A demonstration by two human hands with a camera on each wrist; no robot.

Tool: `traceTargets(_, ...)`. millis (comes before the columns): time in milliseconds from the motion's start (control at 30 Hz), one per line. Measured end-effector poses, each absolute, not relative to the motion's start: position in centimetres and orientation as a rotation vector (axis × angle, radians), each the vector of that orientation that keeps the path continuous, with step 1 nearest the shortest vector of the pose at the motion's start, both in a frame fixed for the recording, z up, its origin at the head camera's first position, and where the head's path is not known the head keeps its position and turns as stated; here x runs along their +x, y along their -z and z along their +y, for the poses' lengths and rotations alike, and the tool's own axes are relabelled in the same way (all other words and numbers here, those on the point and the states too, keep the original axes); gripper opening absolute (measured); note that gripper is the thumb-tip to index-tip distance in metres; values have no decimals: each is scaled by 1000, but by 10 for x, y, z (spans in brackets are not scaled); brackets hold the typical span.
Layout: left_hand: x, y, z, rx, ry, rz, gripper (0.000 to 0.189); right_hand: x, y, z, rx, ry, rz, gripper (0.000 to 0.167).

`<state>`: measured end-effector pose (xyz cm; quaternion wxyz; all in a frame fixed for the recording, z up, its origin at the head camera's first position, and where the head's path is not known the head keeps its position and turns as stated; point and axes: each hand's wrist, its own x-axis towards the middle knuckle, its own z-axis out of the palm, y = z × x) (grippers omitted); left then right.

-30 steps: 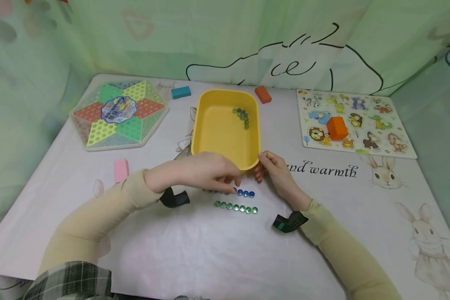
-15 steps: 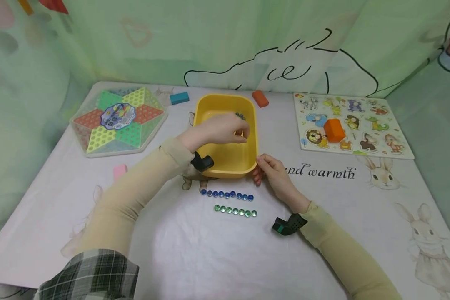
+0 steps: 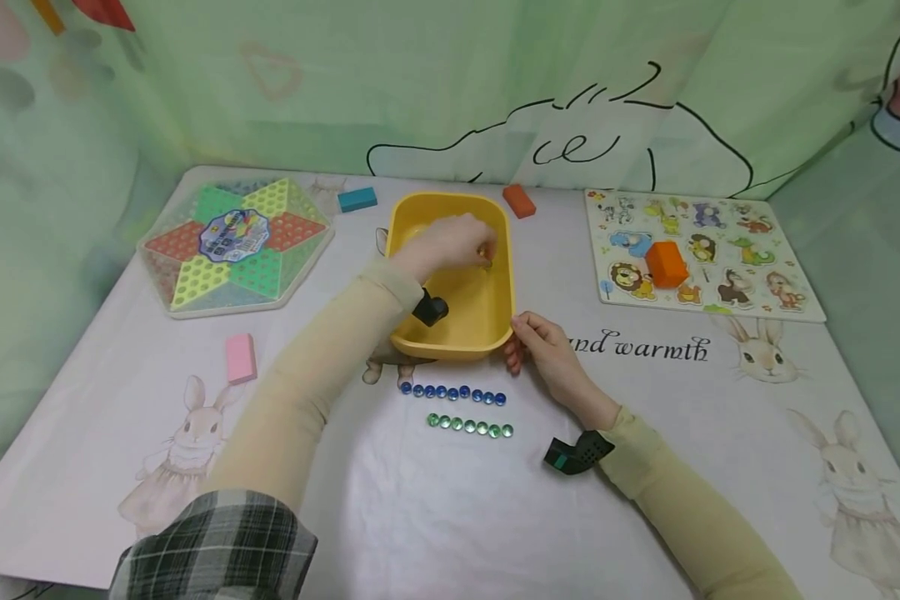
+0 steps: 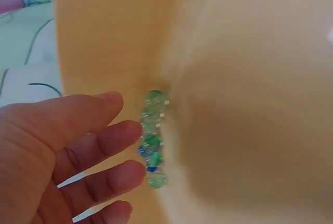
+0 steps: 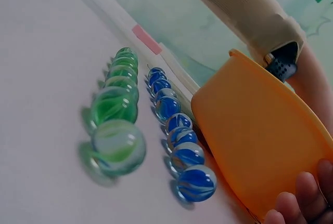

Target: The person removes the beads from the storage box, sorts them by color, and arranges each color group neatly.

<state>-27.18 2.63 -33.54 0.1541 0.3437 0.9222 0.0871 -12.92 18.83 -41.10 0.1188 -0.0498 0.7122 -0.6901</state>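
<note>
My left hand (image 3: 456, 242) reaches into the yellow plastic tub (image 3: 450, 340). In the left wrist view its fingers are loosely bent and apart, holding nothing, just beside a cluster of green and blue glass marbles (image 4: 153, 141) along the tub wall. With thumb and fingers, my right hand (image 3: 551, 358) grips the tub's near right corner. In front of the tub lie two rows of marbles on the cloth: a blue row (image 3: 453, 393) and, nearer me, a green row (image 3: 470, 426). The right wrist view shows both rows close beside the tub.
A hexagonal Chinese checkers board (image 3: 236, 242) lies at the left. At the right, an animal puzzle board (image 3: 708, 283) carries an orange block (image 3: 667, 264). Around the tub are a blue block (image 3: 357, 199), a red-orange block (image 3: 519, 201) and a pink block (image 3: 241, 358).
My left hand has moved from over the blue row up into the tub, towards its far right side. My right hand has stayed at the tub's corner.
</note>
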Motion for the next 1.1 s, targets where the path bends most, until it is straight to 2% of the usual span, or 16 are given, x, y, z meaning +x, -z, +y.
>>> traceTargets(400,-274,354,37,952,-126,2663,26,-129,412,189,-152,2008,2097,24)
traceTargets(767,-276,358,35,919,-123,2737,22,-130,411,190,-149,1994,2104,24)
traceTargets(1100,-273,360,38,1012,-85,2727,19,-129,410,189,-156,2006,2086,24)
